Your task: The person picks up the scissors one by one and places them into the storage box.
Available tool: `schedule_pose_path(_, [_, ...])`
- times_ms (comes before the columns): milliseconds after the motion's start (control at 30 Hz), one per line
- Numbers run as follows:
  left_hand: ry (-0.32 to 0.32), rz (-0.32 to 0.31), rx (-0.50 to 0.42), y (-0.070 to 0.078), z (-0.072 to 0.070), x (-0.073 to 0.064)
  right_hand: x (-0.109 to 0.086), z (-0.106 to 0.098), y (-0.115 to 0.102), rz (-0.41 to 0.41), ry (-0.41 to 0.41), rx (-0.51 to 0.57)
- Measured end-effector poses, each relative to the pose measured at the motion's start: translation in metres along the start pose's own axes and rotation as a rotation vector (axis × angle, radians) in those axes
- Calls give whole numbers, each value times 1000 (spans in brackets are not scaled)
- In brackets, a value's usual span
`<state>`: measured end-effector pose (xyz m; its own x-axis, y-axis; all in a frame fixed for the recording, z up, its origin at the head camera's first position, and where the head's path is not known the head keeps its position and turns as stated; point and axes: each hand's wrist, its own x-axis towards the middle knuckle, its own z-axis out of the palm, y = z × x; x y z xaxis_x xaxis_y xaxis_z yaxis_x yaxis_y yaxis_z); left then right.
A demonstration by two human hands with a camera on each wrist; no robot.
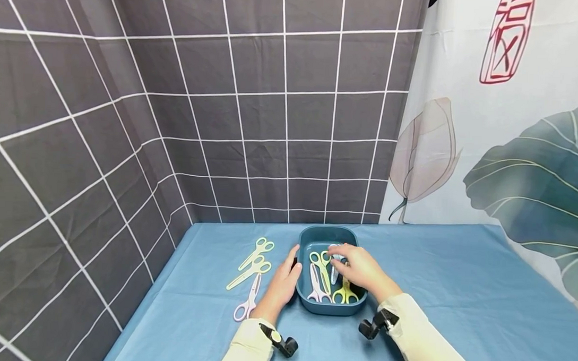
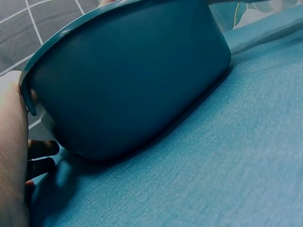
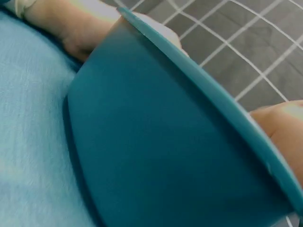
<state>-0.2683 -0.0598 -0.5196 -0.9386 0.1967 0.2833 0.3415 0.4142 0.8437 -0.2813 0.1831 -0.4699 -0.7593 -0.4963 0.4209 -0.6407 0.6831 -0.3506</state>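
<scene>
My left hand (image 1: pixel 283 281) is at the left side of a dark teal plastic bin (image 1: pixel 318 309), thumb at the rim and fingers along the outside wall. In the left wrist view its fingers (image 2: pixel 42 150) show beside the bin's lower wall. My right hand (image 1: pixel 362 265) reaches over the bin's right rim, thumb and fingers apart, above light blue scissors (image 1: pixel 334 276) whose handles it partly covers. Also in the bin lie green scissors (image 1: pixel 323 269), pale pink scissors (image 1: pixel 316 285) and yellow scissors (image 1: pixel 345 291). The wrist views show mainly the bin's outer walls.
Left of the bin, two pairs of yellow-green scissors, one farther back (image 1: pixel 258 251) and one nearer (image 1: pixel 251 270), lie by lilac scissors (image 1: pixel 250 301). A blue cloth (image 1: pixel 448 281) covers the table. Grey gridded curtain (image 1: pixel 281 122) and a leaf-print curtain (image 1: pixel 460 207) hang behind.
</scene>
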Motion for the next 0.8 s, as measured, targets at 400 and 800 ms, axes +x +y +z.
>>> schedule_pose_path(400, [14, -4, 10, -4, -1, -2, -50, 10, 21, 114, 215, 244])
schedule_pose_path(800, [-7, -16, 4, -4, 1, -1, -58, 13, 27, 106, 228, 220])
